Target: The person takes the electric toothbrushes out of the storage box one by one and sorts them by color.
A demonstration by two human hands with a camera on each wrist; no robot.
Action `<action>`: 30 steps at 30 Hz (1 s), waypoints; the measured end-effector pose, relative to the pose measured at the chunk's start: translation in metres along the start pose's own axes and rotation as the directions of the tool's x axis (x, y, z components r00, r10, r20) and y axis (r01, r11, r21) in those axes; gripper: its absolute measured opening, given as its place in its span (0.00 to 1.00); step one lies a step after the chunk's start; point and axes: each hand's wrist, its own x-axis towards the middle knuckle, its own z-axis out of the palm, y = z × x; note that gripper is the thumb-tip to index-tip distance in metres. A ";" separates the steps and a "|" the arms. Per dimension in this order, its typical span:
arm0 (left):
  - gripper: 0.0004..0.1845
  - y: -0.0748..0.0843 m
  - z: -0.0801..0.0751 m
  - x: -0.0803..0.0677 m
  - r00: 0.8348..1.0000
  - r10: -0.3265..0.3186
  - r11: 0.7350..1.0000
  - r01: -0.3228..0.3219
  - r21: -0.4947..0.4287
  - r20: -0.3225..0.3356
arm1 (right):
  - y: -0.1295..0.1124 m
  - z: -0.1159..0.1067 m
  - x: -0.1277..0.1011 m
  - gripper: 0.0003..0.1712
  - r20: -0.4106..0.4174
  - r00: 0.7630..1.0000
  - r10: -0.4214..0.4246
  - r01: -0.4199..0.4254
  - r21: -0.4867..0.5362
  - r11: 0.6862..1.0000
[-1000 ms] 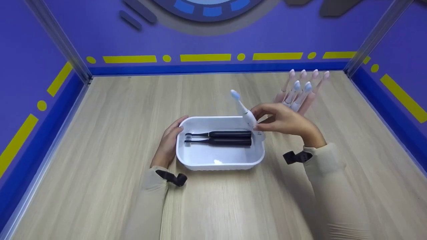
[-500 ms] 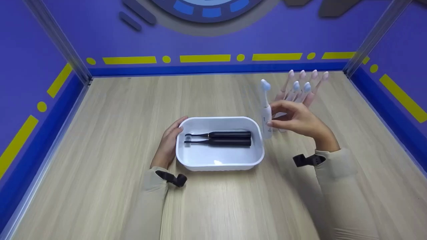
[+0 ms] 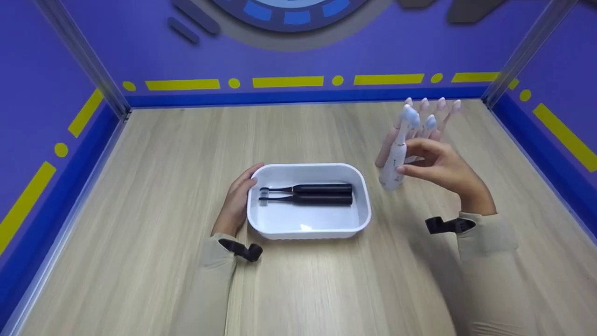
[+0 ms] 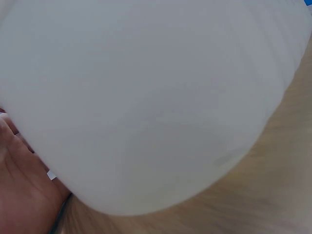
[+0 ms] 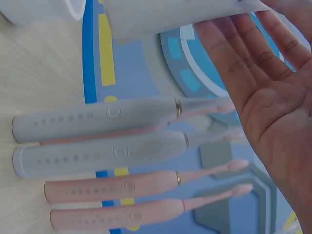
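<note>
Head view: white tub (image 3: 359, 219) holds two black toothbrushes (image 3: 305, 194); right hand (image 3: 438, 168) fingers pinch a white toothbrush (image 3: 395, 161), left hand (image 3: 235, 203) fingers rest straight against the tub.

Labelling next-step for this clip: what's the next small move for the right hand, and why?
Probably lower the white toothbrush to stand on the table beside the upright brushes. The right hand pinches it nearly upright, outside the white tub, close to that row. The left hand rests on the tub's side.
</note>
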 end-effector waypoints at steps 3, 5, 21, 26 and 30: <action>0.24 0.000 0.000 0.000 1.000 0.007 1.000 -0.007 0.002 0.007 | 0.003 -0.005 -0.004 0.23 -0.012 1.000 0.016 -0.015 0.076 0.997; 0.25 -0.001 0.000 0.001 1.000 0.015 1.000 -0.015 -0.006 0.015 | 0.005 -0.008 -0.007 0.23 -0.023 0.999 0.038 -0.036 0.095 0.995; 0.25 -0.001 0.000 0.001 0.999 0.027 0.999 -0.026 -0.018 0.024 | 0.024 -0.025 -0.022 0.21 -0.121 0.984 0.128 -0.116 0.102 0.988; 0.25 -0.001 -0.001 0.000 0.999 0.028 0.999 -0.027 -0.035 0.023 | 0.029 -0.029 -0.025 0.21 -0.157 0.976 0.152 -0.152 0.011 0.988; 0.25 -0.001 -0.001 0.000 0.999 0.024 0.999 -0.023 -0.038 0.025 | 0.035 -0.032 -0.027 0.20 -0.193 0.970 0.149 -0.151 0.008 0.989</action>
